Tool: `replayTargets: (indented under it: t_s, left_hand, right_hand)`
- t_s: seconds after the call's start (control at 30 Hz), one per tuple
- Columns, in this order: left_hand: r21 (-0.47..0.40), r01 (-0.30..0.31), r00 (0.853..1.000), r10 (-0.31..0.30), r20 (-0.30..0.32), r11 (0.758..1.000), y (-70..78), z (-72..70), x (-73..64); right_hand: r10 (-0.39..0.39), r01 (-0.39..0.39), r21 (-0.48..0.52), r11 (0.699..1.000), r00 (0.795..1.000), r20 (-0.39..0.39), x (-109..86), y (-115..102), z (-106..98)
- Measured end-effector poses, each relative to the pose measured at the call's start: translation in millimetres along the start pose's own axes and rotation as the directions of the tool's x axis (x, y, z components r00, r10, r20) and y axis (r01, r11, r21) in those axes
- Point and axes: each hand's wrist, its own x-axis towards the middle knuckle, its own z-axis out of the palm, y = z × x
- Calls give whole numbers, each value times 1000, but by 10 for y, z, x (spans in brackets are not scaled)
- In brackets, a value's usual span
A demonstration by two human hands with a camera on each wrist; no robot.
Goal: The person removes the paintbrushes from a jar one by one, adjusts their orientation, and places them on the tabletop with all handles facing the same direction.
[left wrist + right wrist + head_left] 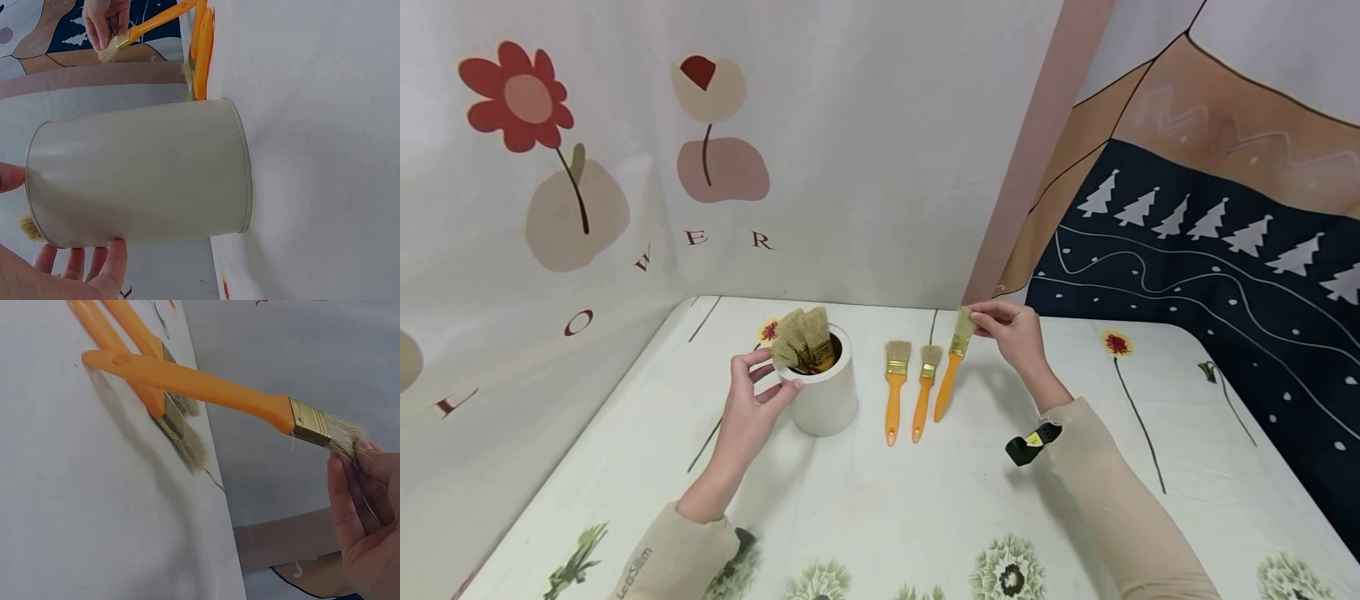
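Note:
A white cylindrical can (824, 404) stands on the table, with several paintbrushes (805, 335) in it, bristles up. My left hand (758, 392) grips the can by its rim, thumb on the near side and fingers on the far left. My right hand (1009, 327) pinches the bristles of a paintbrush (206, 387) between thumb and fingers. This brush slants, its orange handle pointing down to the left above the tabletop. Two more orange-handled paintbrushes, a wider one (893, 392) and a narrower one (926, 393), lie side by side between the can and my right hand.
A white cloth with printed flowers covers the table (865, 517). Behind it hangs a pale curtain (880, 150) with flower prints and letters. A dark cloth with white trees (1195, 258) hangs at the right. A black strap device (1033, 444) sits at my right cuff.

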Motion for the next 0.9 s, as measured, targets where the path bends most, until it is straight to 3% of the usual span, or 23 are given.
replayTargets:
  t_s: [0.33,0.57,0.9]
  left_hand:
    - [-3,0,1000,0,-1,1000,1,-7,6]
    - [-2,2,1000,-2,1,1000,3,-14,8]
    - [-4,-2,1000,2,0,1000,-9,-2,4]
  right_hand:
    - [103,-103,-17,995,995,2,18,69,28]
    - [130,-130,-13,991,991,4,46,229,72]
    - [191,-188,-101,977,981,26,32,472,140]
